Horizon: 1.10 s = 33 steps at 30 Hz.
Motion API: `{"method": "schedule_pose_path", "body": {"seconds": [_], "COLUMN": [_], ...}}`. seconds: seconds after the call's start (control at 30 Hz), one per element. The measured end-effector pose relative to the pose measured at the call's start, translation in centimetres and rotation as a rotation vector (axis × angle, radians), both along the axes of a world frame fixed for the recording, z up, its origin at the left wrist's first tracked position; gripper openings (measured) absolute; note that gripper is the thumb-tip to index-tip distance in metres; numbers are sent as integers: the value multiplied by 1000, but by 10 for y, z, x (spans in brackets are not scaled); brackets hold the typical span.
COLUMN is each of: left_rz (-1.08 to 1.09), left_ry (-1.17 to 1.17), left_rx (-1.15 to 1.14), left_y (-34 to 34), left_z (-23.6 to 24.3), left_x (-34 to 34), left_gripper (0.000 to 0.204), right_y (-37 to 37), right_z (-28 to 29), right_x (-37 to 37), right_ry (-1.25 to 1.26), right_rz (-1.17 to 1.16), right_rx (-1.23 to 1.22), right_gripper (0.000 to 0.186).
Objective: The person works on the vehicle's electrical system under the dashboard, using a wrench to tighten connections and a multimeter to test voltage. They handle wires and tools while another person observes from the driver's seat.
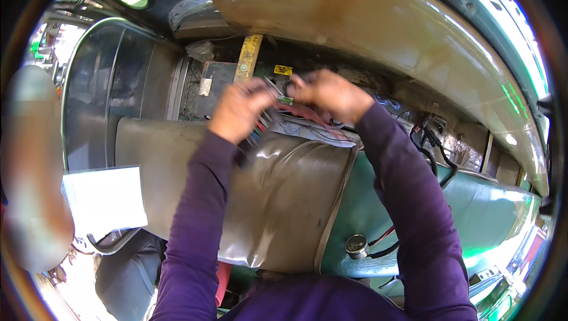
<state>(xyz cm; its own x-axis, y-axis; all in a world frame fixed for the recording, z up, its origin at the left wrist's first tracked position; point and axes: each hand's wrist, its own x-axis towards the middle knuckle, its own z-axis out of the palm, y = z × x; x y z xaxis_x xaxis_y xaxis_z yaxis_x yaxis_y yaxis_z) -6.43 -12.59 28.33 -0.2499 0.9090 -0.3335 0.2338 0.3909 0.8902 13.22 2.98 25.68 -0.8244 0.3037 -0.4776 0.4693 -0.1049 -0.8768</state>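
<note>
Both my hands work close together above a dark recess behind the bench seat. My left hand (238, 111) is closed and smeared by motion. A thin metallic piece (274, 88) sticks out at its fingertips, and colored strands show below its palm; what they belong to is too blurred to tell. My right hand (334, 93) has its fingers pinched on a small dark thing (289, 89) that I cannot make out. Just beneath the hands lies a reddish strip (307, 113), like cloth or cable. A yellow worn bar (248, 57) stands behind my left hand.
A brown padded seat (278, 202) adjoins a green one (378, 220), where a round gauge (357, 246) with a hose lies. A raised tan panel (355, 19) overhangs the recess. Black cables (435, 137) hang at right. A white sheet (106, 198) and a blurred shape are left.
</note>
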Motion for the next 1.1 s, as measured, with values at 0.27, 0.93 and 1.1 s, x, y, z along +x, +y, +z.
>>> {"method": "schedule_pose_path", "body": {"seconds": [0.27,0.93,1.1], "left_rz": [98,-52,-215], "left_ry": [-182,81,386], "left_rx": [-67,-379,-118], "left_y": [46,66,71], "left_z": [-74,-100,-103], "left_x": [-124,-65,-57], "left_gripper": [29,31,33], "right_y": [22,21,23], "right_z": [-214,-167,-165], "right_x": [-47,-52,-52], "right_ry": [63,49,-3], "right_rz": [-40,-581,-530], "right_rx": [593,-1126,-1092], "right_gripper": [28,30,29]}}
